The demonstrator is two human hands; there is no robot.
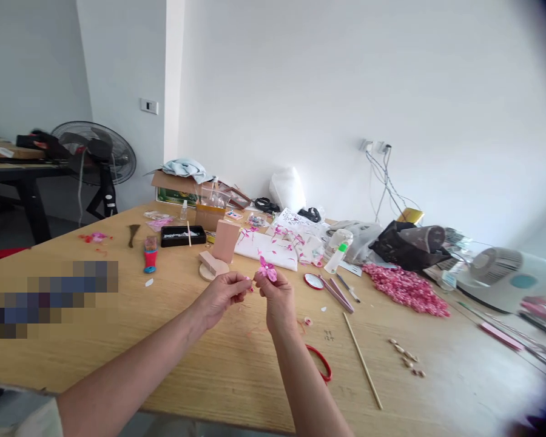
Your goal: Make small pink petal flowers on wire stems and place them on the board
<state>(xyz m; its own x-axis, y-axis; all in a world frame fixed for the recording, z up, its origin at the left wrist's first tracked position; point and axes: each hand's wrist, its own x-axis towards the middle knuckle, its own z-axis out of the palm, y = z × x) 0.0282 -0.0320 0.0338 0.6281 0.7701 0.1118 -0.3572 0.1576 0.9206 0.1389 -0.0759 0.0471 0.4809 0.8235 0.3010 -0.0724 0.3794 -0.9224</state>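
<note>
Bright pink, thin-petalled flower (267, 270) above the pale wooden worktop (218, 370), inward of its near edge, pinched in the right hand (281, 300), left hand (222, 296) alongside, fingertips together on a tiny reddish-pink piece (251, 289).

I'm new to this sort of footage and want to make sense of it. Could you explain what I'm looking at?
Of course. There is no machine here: these are a person's two bare hands. The single picture comes from a camera worn on that person's head, looking forward and down.

The right hand holds a pink flower. The left hand is beside it, fingertips pinched together; whatever they may hold is too small to tell.

On the wooden table, further away, are a black tray and a folded white cloth. To the right lie a thin stick and a heap of pink pieces; to the left is a brush with a red and blue handle.
</note>
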